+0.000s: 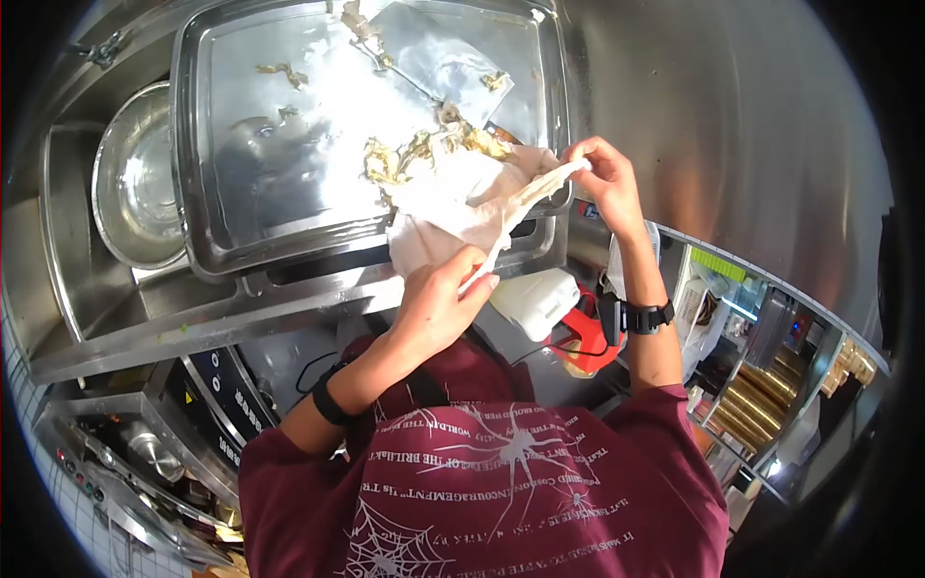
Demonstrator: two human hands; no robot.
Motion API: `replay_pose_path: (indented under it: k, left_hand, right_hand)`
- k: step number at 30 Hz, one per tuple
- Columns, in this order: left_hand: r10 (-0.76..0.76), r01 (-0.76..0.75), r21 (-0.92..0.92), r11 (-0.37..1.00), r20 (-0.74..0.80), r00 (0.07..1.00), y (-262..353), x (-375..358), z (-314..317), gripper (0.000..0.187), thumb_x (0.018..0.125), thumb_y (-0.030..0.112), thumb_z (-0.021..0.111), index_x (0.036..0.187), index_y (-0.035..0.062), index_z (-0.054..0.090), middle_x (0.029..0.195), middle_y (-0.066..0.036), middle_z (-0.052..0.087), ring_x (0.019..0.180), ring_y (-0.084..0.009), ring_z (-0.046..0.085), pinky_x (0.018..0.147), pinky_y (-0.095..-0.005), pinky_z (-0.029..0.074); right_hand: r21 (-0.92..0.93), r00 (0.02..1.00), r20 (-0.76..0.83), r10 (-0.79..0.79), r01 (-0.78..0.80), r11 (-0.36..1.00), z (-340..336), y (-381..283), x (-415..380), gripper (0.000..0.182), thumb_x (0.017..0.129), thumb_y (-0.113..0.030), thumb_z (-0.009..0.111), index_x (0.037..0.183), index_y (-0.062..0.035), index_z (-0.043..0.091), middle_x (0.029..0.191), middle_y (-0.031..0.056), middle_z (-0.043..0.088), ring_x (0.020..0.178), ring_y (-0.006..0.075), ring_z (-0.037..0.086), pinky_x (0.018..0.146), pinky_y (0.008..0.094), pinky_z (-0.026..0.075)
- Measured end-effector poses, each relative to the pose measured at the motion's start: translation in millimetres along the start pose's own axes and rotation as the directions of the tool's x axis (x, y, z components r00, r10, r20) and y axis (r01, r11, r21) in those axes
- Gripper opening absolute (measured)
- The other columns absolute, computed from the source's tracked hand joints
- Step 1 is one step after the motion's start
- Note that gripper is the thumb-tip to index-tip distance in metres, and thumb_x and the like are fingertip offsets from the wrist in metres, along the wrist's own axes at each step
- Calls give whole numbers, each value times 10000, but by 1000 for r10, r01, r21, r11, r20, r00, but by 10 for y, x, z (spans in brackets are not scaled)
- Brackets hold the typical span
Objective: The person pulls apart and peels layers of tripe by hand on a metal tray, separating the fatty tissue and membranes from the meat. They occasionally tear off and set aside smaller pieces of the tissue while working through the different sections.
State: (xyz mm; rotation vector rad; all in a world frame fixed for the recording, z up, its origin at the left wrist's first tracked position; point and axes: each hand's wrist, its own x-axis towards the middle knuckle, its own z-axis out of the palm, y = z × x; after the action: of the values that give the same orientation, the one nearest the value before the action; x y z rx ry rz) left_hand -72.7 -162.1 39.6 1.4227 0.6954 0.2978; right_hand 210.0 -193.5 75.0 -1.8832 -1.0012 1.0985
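Note:
A pale cloth (448, 207) hangs over the near right corner of a large metal tray (279, 207). My left hand (438, 301) pinches its near edge in front of the tray. Farther right and higher, my right hand (607, 183) grips another part of the same edge, so a fold stretches between the two. Wet yellow-green leafy scraps (419, 154) lie along the cloth's far side. Beyond them, a clear plastic bag (443, 67) rests flat on the tray, with a few more scraps around it. Glare washes out part of the tray and cloth.
A round metal bowl (140, 183) sits in the sink at left, under the tray's edge. Below the counter stand a white plastic jug (540, 301) and a red item (590, 337). Shelves with stacked gold containers (761, 400) are at right; a metal wall (732, 125) rises beyond.

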Motion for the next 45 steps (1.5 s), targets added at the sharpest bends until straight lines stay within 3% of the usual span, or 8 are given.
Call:
replay_pose_path:
  k: [6, 10, 12, 17, 24, 30, 37, 45]
  left_hand:
    - [-92, 87, -207, 975, -17, 996, 348, 276, -666, 137, 856, 121, 643, 900, 3, 588, 627, -94, 546, 533, -132, 455, 518, -292, 395]
    - [89, -65, 193, 979, -120, 989, 762, 370, -1014, 107, 831, 132, 649, 863, 33, 626, 628, -118, 564, 513, -225, 516, 504, -314, 396]
    - [276, -220, 395, 892, -89, 957, 709, 338, -1029, 84, 827, 89, 640, 893, 37, 642, 602, -51, 502, 530, -84, 407, 501, -253, 332]
    - [181, -154, 510, 846, -3, 983, -14, 191, -904, 171, 816, 120, 655, 981, 77, 635, 769, -142, 626, 669, -333, 610, 573, -387, 456]
    - [-61, -48, 605, 795, 159, 985, -396, -26, -709, 232, 806, 129, 638, 1029, 67, 618, 807, -116, 636, 727, -318, 613, 617, -422, 452]
    - [-55, -85, 613, 786, 206, 977, -338, 20, -748, 318, 796, 150, 660, 1091, 49, 595, 820, -97, 614, 716, -296, 601, 606, -409, 453]
    - [-207, -35, 636, 771, 302, 931, -141, 61, -935, 335, 811, 211, 661, 1092, 46, 581, 811, -71, 577, 726, -266, 603, 629, -393, 477]
    - [157, -139, 668, 731, 34, 987, -164, 626, -1014, 293, 755, 85, 666, 1042, 45, 621, 1104, -112, 590, 956, -306, 572, 801, -396, 457]
  right_hand:
    - [3, 975, -129, -181, 183, 983, -89, -514, 73, 104, 816, 77, 577, 867, -13, 566, 875, 23, 603, 844, 101, 559, 786, 243, 443]
    - [-61, 939, -172, -297, 291, 955, -33, -721, 66, 92, 802, 74, 584, 850, -4, 576, 884, 31, 610, 860, 123, 562, 811, 265, 438]
    - [-136, 929, -172, -326, 306, 942, 56, -633, 36, 90, 777, 55, 597, 830, -16, 586, 871, 38, 613, 864, 139, 565, 814, 286, 435]
    - [-379, 976, -52, -213, 178, 908, 499, 90, -44, 159, 733, 92, 557, 845, -19, 575, 912, 85, 608, 914, 250, 568, 809, 341, 435]
    - [-585, 982, 48, -184, 177, 791, 939, 164, -123, 322, 644, 117, 531, 917, -36, 602, 1019, 94, 601, 994, 336, 554, 848, 398, 451]
    - [-521, 973, 133, -188, 230, 822, 1502, -75, 70, 263, 746, -162, 716, 972, -71, 617, 956, 56, 577, 871, 247, 609, 669, 349, 517]
    - [-582, 978, 116, -175, 210, 786, 1660, 73, 87, 245, 722, -39, 645, 962, -61, 603, 945, 64, 571, 789, 273, 607, 615, 370, 499]
    - [-467, 904, 106, -413, 412, 783, 1572, 205, -216, 208, 662, 13, 654, 840, -61, 576, 892, 54, 524, 717, 225, 578, 563, 331, 485]
